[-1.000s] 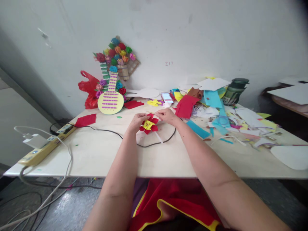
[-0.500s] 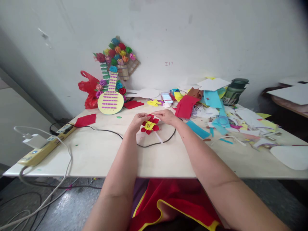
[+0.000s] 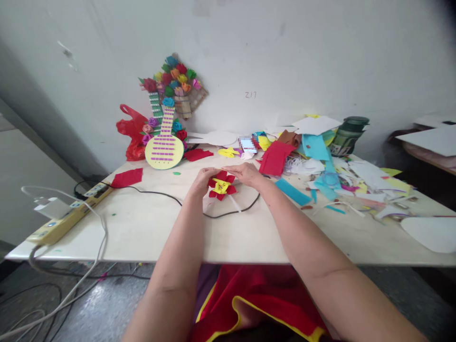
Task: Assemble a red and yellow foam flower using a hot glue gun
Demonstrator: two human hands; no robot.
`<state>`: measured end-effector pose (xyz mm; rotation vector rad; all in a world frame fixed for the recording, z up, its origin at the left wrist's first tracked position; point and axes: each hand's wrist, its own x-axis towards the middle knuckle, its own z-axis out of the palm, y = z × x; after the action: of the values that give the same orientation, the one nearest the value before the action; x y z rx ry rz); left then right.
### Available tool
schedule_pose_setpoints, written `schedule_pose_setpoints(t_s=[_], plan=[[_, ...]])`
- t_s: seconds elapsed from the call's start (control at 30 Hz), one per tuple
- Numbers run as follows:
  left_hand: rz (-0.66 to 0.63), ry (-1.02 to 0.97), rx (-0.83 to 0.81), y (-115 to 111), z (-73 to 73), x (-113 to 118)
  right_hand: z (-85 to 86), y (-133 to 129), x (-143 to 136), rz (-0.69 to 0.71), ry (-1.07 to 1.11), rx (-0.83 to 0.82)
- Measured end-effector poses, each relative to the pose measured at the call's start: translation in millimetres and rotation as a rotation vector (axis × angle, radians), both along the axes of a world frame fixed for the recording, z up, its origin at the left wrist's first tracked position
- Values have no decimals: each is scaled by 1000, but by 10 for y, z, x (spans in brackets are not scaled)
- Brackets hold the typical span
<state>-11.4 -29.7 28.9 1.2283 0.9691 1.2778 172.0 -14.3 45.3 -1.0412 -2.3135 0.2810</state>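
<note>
A flower with red petals and a yellow centre (image 3: 221, 186), looking like crepe paper, faces me above the middle of the table. My left hand (image 3: 205, 180) is closed on its upper left side, with the fingers partly behind the petals. From the right, my right hand (image 3: 246, 173) reaches over the top petals, fingers pressed together. Its fingertips meet those of the left hand at the flower's upper edge; what lies between them is too small to make out. A narrow whitish strip (image 3: 235, 204) shows just below the flower, across a black cable.
A yellow power strip (image 3: 67, 216) with cables lies at the left. Paper-flower crafts, including a yellow lute shape (image 3: 164, 152), lean at the back. Coloured paper scraps (image 3: 327, 183), a red piece (image 3: 276, 157) and a green bottle (image 3: 349, 136) crowd the right.
My left fingers have slid up and behind the petals. My right fingertips have shifted slightly left to meet them, and the flower has barely moved.
</note>
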Motion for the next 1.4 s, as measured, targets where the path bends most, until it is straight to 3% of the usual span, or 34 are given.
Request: schedule_pose_setpoints(t_s=[0.17,0.6,0.77,1.1,1.4], plan=[[10,-15,0,4,-7,6,36,-30,-7,-57,-139,71],[13,17,20,22,-31,-6,24,-24,-21,-46,-226,210],[16,22,31,17,-21,-1,7,-26,-31,-24,-127,169],[6,100,117,1,-16,6,-90,82,-40,59,280,-54],[-53,176,158,-29,17,36,-99,115,-52,65,292,-49]])
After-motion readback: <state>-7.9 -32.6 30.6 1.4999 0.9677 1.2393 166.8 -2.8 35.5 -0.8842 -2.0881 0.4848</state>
